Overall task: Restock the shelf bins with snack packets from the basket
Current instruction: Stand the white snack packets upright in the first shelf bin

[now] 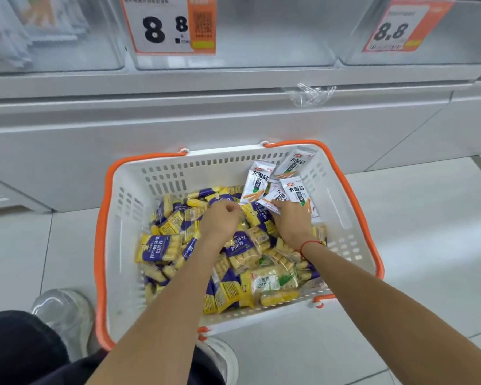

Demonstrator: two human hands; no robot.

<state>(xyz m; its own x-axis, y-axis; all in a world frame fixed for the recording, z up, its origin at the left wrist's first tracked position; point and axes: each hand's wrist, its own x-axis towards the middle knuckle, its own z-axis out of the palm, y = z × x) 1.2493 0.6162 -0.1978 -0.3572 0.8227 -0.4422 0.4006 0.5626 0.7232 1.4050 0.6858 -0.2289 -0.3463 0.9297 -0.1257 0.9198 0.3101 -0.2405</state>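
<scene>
**Both hands deep in the basket, under the 8.8 bins**

The white basket (128, 245) with orange handles sits on the pale tiled floor (414, 232), pushed up against the grey shelf base (178, 129). Above it runs a row of clear shelf bins (261, 51); the left price tag (167, 23) reads 8.8 in bold black, the right price tag (400, 26) reads 8.8 too, smaller print blurred. A scrap of clear plastic wrap (310, 94) clings to the shelf edge. A grey shoe (67, 315) stands at the basket's near left corner.

Inside, a heap of yellow-and-purple packets (156, 247) fills the bottom, Chinese lettering on them. White packets (254, 182) printed "大面筋" lean in the far right corner.

The left hand (220, 220) hovers curled over the yellow heap; I can't tell whether it pinches anything. The right hand (290, 218), a red string bracelet (310, 243) at its wrist, grips the bottoms of the white packets just beside it.
</scene>
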